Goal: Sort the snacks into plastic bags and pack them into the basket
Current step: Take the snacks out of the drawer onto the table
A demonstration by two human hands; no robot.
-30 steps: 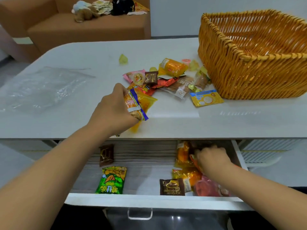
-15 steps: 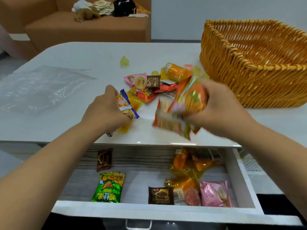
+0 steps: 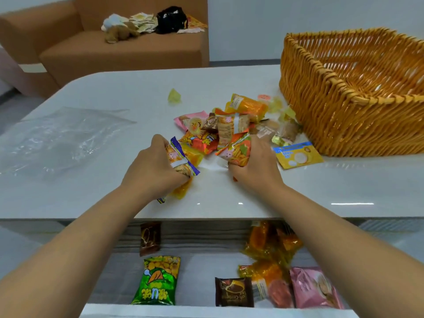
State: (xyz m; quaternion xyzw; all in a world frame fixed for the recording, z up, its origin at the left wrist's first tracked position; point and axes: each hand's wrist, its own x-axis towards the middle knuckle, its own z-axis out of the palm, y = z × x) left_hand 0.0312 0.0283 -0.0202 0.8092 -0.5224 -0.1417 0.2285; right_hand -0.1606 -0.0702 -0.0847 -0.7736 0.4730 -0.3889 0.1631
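Left hand: fingers curled tight round orange snack packets. Right hand: fingers, mostly hidden, seemingly clutch an orange-green packet on the worktop.

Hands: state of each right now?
Left hand: gripping snack packets.
Right hand: gripping an orange packet.

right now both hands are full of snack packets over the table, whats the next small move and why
Probably let go of both handfuls onto the snack pile. The left hand and right hand each grip packets just above the table beside it, more snacks lie in the open drawer, and the plastic bag lies flat, unfilled.
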